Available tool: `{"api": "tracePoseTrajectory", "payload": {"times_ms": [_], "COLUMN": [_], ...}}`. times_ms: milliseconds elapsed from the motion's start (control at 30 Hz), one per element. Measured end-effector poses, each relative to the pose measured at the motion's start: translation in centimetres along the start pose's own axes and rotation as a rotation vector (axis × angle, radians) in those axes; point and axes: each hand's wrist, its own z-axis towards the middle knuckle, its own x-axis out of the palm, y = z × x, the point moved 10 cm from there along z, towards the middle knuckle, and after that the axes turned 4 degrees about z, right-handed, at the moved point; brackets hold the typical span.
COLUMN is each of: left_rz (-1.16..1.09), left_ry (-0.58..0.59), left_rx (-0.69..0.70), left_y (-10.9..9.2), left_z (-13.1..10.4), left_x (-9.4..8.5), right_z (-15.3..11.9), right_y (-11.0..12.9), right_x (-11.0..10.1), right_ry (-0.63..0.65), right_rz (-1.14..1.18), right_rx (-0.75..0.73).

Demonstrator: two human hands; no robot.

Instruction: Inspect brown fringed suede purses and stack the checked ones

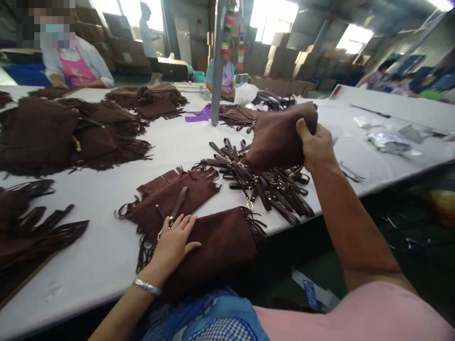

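My right hand (317, 144) grips the edge of a smooth brown bag (279, 137), raised over a heap of dark brown straps (270, 189) with metal clasps. Its thumb is on the near face; the other fingers are behind. My left hand (177, 240) lies with spread fingers on a fringed brown bag (223, 237) at the table's front edge, beside a metal clasp. Just behind that bag is another fringed bag (177, 194), with a strap lying across it.
Stacks of fringed brown bags (42, 132) lie on the left of the white table (106, 199). A grey post (216, 66) rises mid-table near purple cloth (201, 114). Clear plastic packets (391, 142) lie right. People are across the table.
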Motion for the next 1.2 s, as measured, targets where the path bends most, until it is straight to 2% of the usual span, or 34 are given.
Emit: {"api": "tracePoseTrajectory", "payload": {"times_ms": [100,200,300,467,567,733,833,933,1000,1067,1133,1200], "left_rz": [0.16,0.211,0.199,0.209,0.26,0.261,0.165,0.062,0.045,0.098,0.173,0.153], "left_ry": [0.012,-0.038,-0.18,-0.415,-0.508,-0.563,-0.594,-0.632,-0.662,-0.695,-0.763,-0.855], "left_rx": [0.023,0.159,0.251,0.254,0.232,0.24,0.271,0.308,0.37,0.461,0.512,0.494], "left_y": [-0.7,-2.9,-4.7,-6.5,-7.2,-7.9,-8.5,-8.8,-8.7,-8.6,-8.7,-9.1], "left_z": [1.3,1.3,-0.2,-3.2,-4.0,-4.5,-4.5,-4.2,-3.9,-3.4,-2.4,-0.3], "left_x": [-0.4,-2.0,-3.9,-5.8,-6.2,-6.4,-7.3,-9.1,-11.0,-13.8,-17.7,-22.4], "right_z": [-0.8,-2.1,-3.0,-3.8,-4.2,-4.5,-4.2,-4.4,-5.0,-5.8,-6.8,-8.1], "right_y": [-0.7,-1.5,-1.9,-1.3,-0.7,-0.8,-1.3,-0.7,0.3,1.1,1.3,0.2], "right_x": [-2.6,-4.9,-6.6,-7.8,-6.6,-4.4,-2.7,-0.3,1.4,3.1,4.6,6.1], "right_ry": [-0.057,-0.103,-0.134,-0.224,-0.224,-0.112,0.076,0.312,0.453,0.58,0.687,0.792], "right_rz": [0.08,0.11,0.132,0.041,-0.029,-0.175,-0.294,-0.334,-0.326,-0.338,-0.364,-0.325], "right_rx": [0.105,0.181,0.198,0.165,0.212,0.307,0.289,0.217,0.164,0.089,-0.013,-0.053]}}
